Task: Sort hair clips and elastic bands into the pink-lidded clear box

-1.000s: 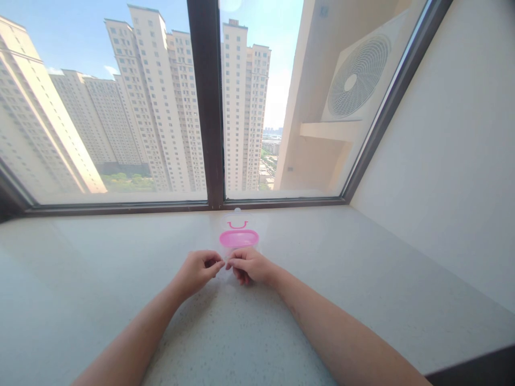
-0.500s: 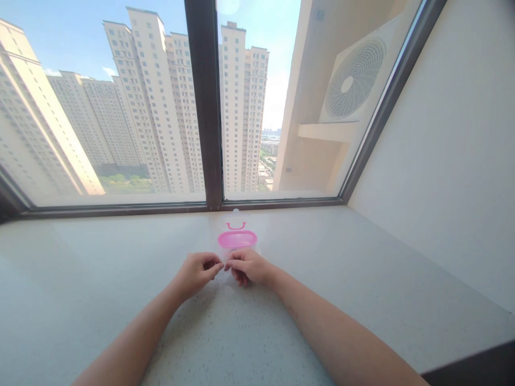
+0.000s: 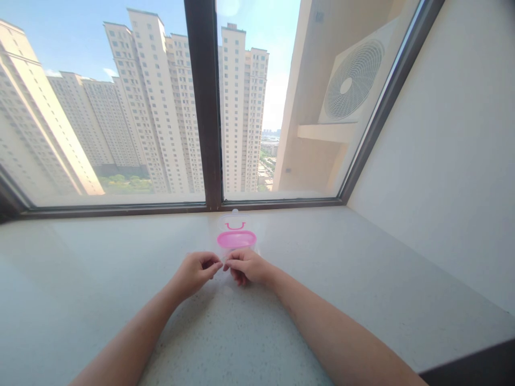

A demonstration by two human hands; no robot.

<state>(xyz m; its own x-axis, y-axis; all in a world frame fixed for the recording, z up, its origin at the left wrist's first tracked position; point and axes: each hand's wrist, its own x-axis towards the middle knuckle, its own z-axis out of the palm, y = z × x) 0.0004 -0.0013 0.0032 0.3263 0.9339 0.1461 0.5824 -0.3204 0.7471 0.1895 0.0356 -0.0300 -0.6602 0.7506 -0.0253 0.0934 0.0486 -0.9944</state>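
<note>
My left hand (image 3: 202, 269) and my right hand (image 3: 245, 265) meet fingertip to fingertip low over the sill, both in a pinch. Whatever lies between the fingers, if anything, is too small or too hidden to name. Just behind them stands a clear plastic box with a pink rim (image 3: 236, 239). Its transparent lid (image 3: 235, 219), with a pink curved handle, is tipped back toward the window. My right hand covers part of the box's front, so I cannot make out what is inside.
A pale speckled stone windowsill (image 3: 120, 268) spreads under both arms. Brown window frames (image 3: 207, 107) border it at the back. A white wall (image 3: 442, 134) rises on the right, and a dark edge (image 3: 475, 364) shows at the lower right.
Almost nothing differs; the view shifts very slightly, and both hands keep their pinch at the same place in front of the box.
</note>
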